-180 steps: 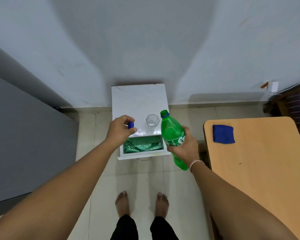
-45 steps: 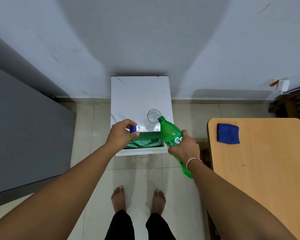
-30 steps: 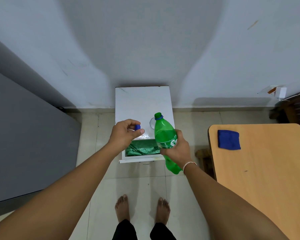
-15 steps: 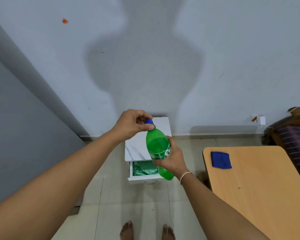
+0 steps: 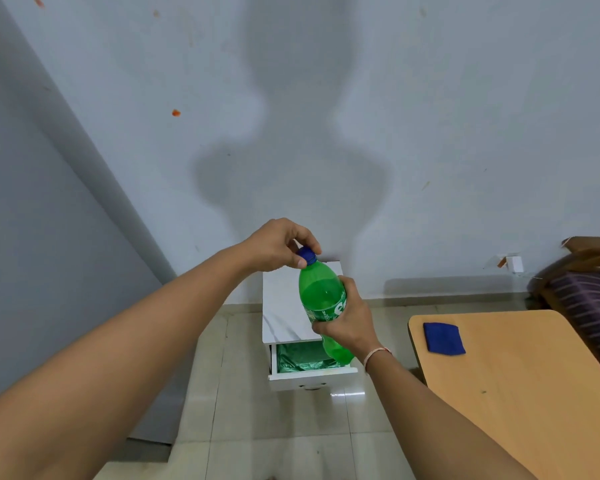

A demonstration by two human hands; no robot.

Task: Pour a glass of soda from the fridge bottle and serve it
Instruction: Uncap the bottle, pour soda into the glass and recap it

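Note:
A green soda bottle is held nearly upright in front of me, above the small white cabinet. My right hand grips its middle, over the label. My left hand pinches the blue cap, which sits on the bottle's neck. The glass is hidden behind the bottle and my right hand.
The white cabinet stands against the wall with its open drawer holding green bags. A wooden table with a folded blue cloth is at the right. A grey fridge side fills the left. Striped bedding lies far right.
The bottle went from tilted over the glass to upright and raised. My left hand brought the blue cap onto the bottle's neck. My view tilted up toward the wall.

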